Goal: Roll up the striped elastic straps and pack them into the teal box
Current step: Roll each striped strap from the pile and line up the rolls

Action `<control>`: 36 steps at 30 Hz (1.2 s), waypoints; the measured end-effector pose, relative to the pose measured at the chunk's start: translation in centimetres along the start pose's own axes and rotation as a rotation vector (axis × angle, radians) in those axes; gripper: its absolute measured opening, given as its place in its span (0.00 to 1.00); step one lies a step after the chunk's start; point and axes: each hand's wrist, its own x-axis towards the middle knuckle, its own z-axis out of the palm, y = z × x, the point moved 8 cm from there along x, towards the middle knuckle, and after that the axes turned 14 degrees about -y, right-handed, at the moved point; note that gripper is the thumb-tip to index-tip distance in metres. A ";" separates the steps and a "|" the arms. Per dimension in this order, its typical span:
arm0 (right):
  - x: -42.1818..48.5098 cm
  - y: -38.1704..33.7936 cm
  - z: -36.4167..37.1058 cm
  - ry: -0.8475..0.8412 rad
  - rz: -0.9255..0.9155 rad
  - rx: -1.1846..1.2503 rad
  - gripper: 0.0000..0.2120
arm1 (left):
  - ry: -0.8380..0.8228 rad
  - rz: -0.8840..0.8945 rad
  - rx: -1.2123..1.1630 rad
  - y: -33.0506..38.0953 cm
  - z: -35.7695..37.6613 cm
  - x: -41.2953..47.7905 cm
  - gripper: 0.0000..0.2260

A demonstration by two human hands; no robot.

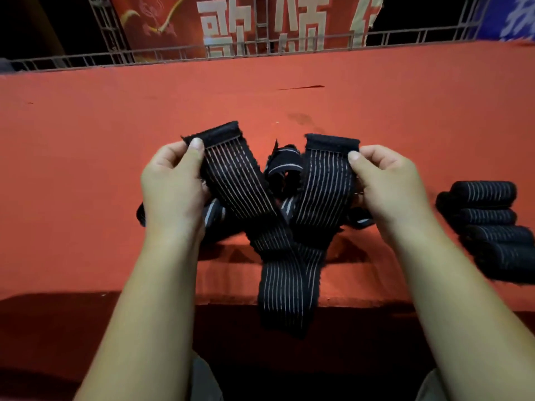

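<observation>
While the left hand (173, 183) pinches one end of a striped strap (286, 285) in its grip and the right hand (388, 186) pinches the other, the strap hangs over the red table's (86, 169) near edge. Rolled straps (489, 227) lie at the table's right side, and loose straps (285, 166) lie at its middle.

I see the left hand (173, 180) and right hand (388, 183) each pinching an end of striped elastic strap (237, 186) over the red table (86, 140); rolled straps (489, 227) sit at right.
</observation>
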 end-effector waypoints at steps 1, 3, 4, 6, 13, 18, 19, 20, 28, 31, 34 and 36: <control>-0.1 -0.4 0.2 0.005 -0.010 0.004 0.08 | 0.021 -0.015 -0.001 -0.1 -0.3 0.0 0.07; -0.5 -1.1 0.6 0.002 -0.016 -0.012 0.09 | 0.025 -0.038 -0.003 -0.1 -0.2 0.1 0.06; -0.8 -1.6 0.8 -0.001 -0.020 -0.028 0.08 | 0.013 -0.045 0.001 0.0 0.0 0.1 0.05; -1.5 -2.8 0.8 -0.001 -0.053 -0.041 0.08 | -0.012 -0.052 0.011 0.6 0.7 -0.1 0.04; -3.1 -8.9 -1.2 0.042 -0.222 -0.117 0.06 | -0.016 0.045 0.208 5.9 1.1 -0.4 0.12; -4.9 -13.4 -2.3 0.025 -0.297 -0.132 0.07 | -0.129 0.018 0.107 9.6 3.4 -1.9 0.07; -5.4 -14.3 -2.3 0.011 -0.307 -0.134 0.08 | -0.145 0.003 0.077 9.9 3.8 -2.1 0.05; -6.0 -15.1 -2.4 -0.004 -0.315 -0.133 0.08 | -0.155 -0.014 0.054 10.1 4.1 -2.4 0.05; -9.6 -21.8 -3.7 -0.010 -0.417 -0.216 0.08 | -0.189 -0.028 -0.031 14.1 5.9 -4.8 0.03; -10.0 -22.8 -4.5 0.050 -0.425 -0.305 0.07 | -0.161 0.017 0.069 15.9 5.7 -4.8 0.05; -9.9 -23.0 -5.5 0.116 -0.402 -0.448 0.06 | -0.143 0.051 0.179 17.1 5.2 -4.7 0.09; -9.5 -22.2 -6.1 0.132 -0.346 -0.545 0.05 | -0.141 0.046 0.249 17.1 4.8 -4.5 0.12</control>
